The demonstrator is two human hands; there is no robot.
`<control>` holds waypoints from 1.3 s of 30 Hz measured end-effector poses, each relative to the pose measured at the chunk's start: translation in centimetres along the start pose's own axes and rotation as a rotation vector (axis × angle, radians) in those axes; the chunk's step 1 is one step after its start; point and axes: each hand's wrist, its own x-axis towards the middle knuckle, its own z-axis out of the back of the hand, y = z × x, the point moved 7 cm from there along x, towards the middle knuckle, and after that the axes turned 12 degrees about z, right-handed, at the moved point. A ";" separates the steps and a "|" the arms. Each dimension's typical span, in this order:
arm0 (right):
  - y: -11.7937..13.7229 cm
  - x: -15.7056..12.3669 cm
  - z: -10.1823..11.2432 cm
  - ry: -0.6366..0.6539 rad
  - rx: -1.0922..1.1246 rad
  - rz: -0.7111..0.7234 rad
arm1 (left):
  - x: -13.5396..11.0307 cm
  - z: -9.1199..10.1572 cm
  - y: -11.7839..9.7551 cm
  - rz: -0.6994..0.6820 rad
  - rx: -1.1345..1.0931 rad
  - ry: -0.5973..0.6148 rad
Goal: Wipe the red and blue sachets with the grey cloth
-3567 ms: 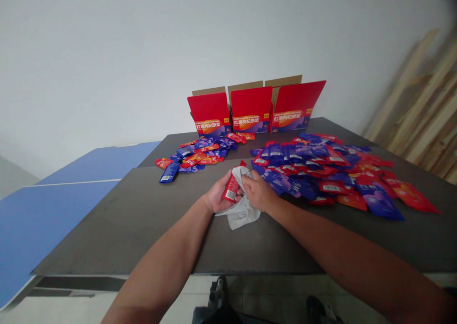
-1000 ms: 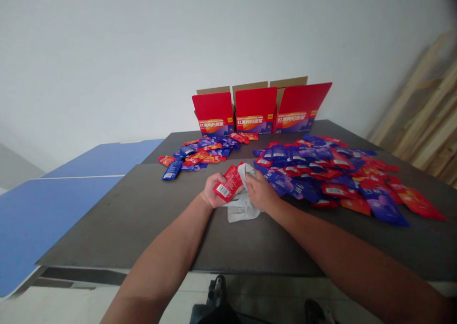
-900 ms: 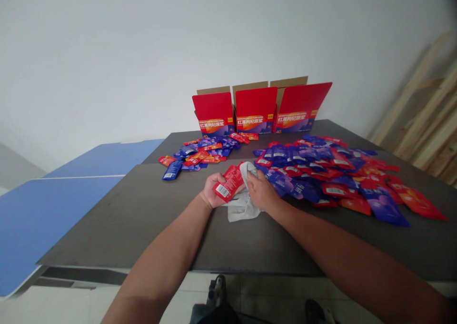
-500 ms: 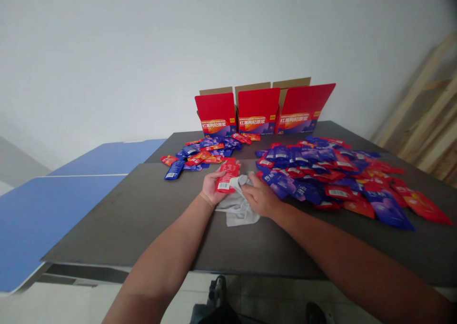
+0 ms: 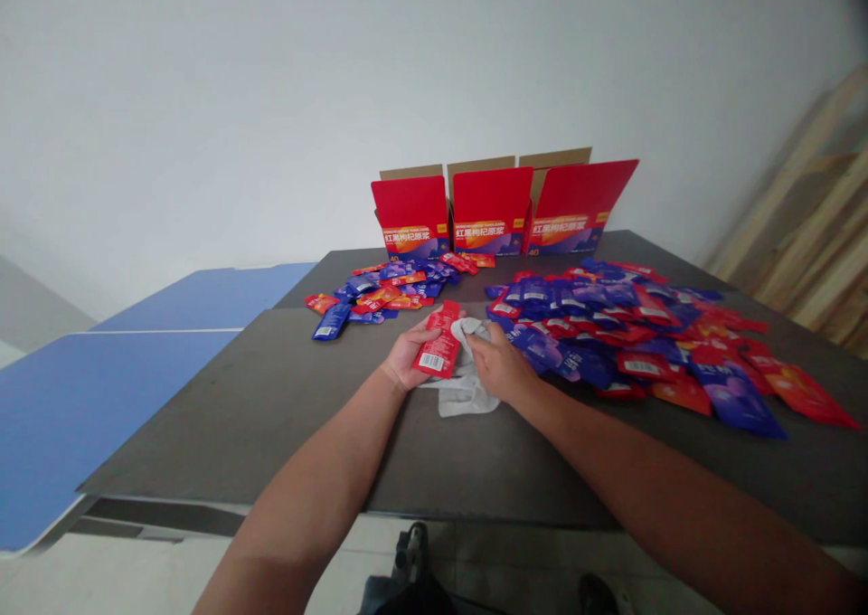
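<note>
Lengthwise, red sachet (image 5: 438, 342) points away, leaning right, held by left hand (image 5: 410, 360); right hand (image 5: 500, 371) fingers pinch grey cloth (image 5: 465, 400).

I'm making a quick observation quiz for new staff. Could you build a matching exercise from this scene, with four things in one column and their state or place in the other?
Things:
1. left hand
2. right hand
3. red cardboard boxes
4. smaller pile of sachets

States or places:
A. Stand in a row, flaps open, beyond the sachets
B. Grips a grey cloth
C. Lies on the dark table, left of the larger pile
D. Holds a red sachet

Pairs: 1-D, 2-B, 3-A, 4-C
</note>
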 end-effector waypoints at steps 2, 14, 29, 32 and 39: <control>-0.2 0.0 0.1 -0.019 -0.001 -0.027 | 0.0 0.1 0.3 0.045 0.017 0.001; 0.1 0.0 1.0 -0.179 0.035 -0.020 | 0.5 1.2 0.3 0.111 -0.205 -0.107; 5.0 -0.3 -0.9 0.268 -0.007 0.289 | 1.4 1.4 2.5 0.197 -0.049 -0.148; 4.9 -0.4 -0.7 0.228 0.058 0.285 | 1.3 1.3 2.6 0.201 -0.029 -0.146; 3.3 -0.1 -0.6 0.147 0.095 0.137 | 1.0 0.2 2.9 0.213 0.038 -0.132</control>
